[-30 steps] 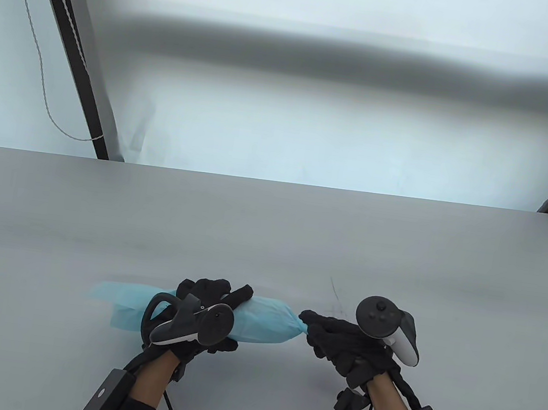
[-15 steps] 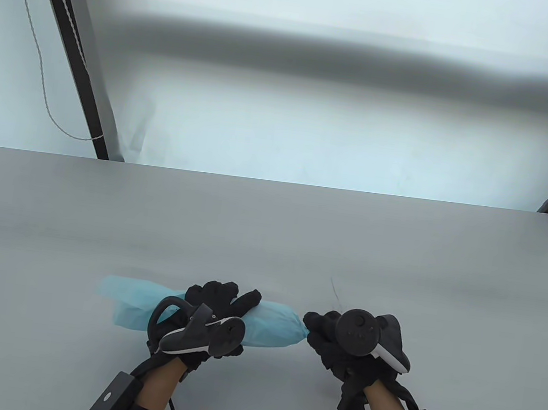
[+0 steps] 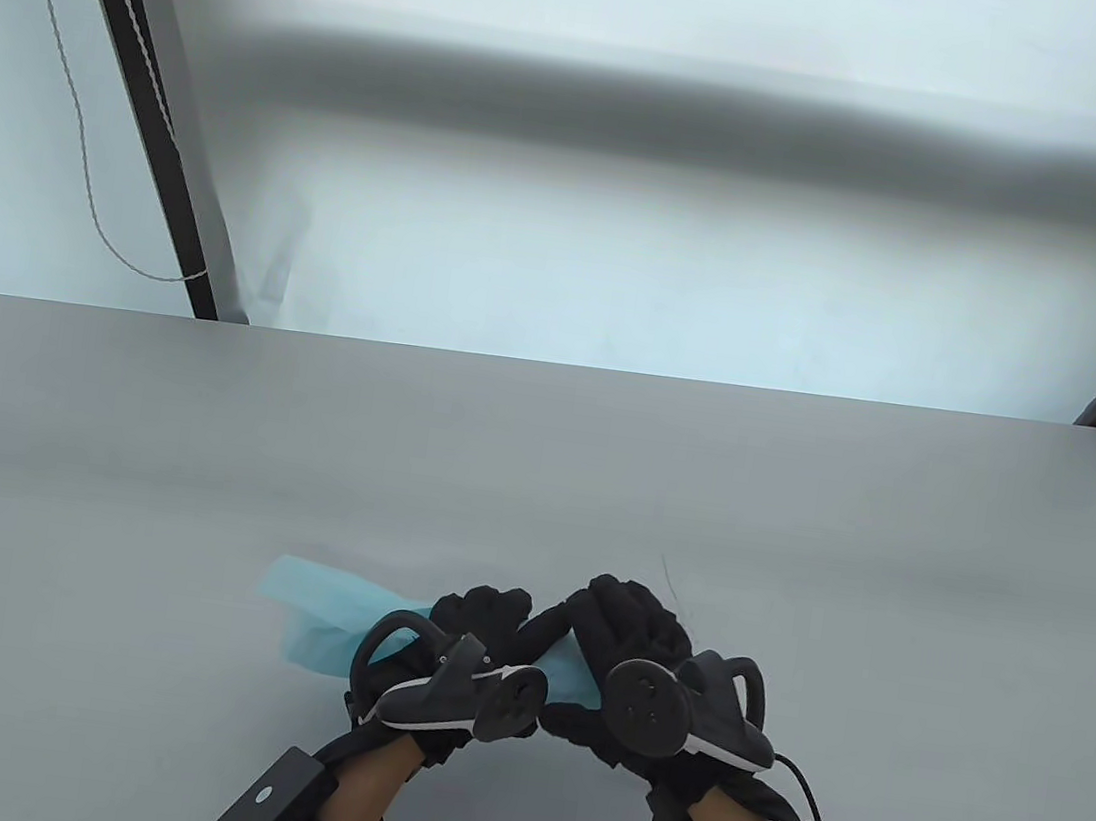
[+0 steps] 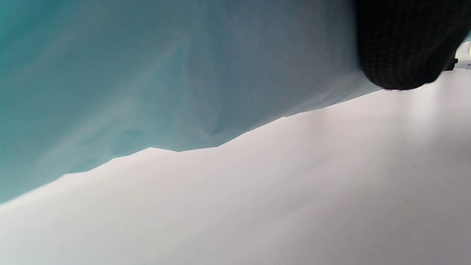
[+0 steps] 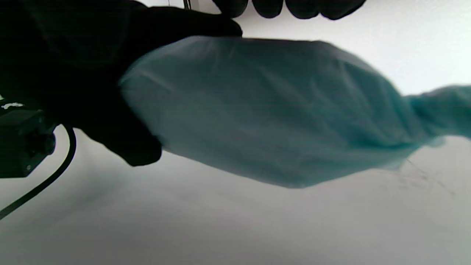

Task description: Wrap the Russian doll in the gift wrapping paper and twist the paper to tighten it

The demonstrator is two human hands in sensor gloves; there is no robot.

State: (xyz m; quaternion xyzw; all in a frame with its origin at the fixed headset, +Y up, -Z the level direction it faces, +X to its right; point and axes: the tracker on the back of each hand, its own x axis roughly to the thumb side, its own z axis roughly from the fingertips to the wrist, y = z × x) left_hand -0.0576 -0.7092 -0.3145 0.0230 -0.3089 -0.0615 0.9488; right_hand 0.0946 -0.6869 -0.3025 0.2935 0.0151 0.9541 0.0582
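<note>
we see the blue wrapping paper (image 3: 324, 618) bundled round a rounded shape, probably the doll, though the doll itself is hidden. the bundle (image 5: 265, 110) sits low over the grey table (image 3: 540, 470), near its front edge. our left hand (image 3: 477, 643) grips its middle, fingers curled over the top. our right hand (image 3: 623, 642) is cupped over the right end, fingertips (image 5: 268, 7) arched past it; whether they press the paper we cannot tell. loose paper fans out to the left, and the right end is twisted narrow.
</note>
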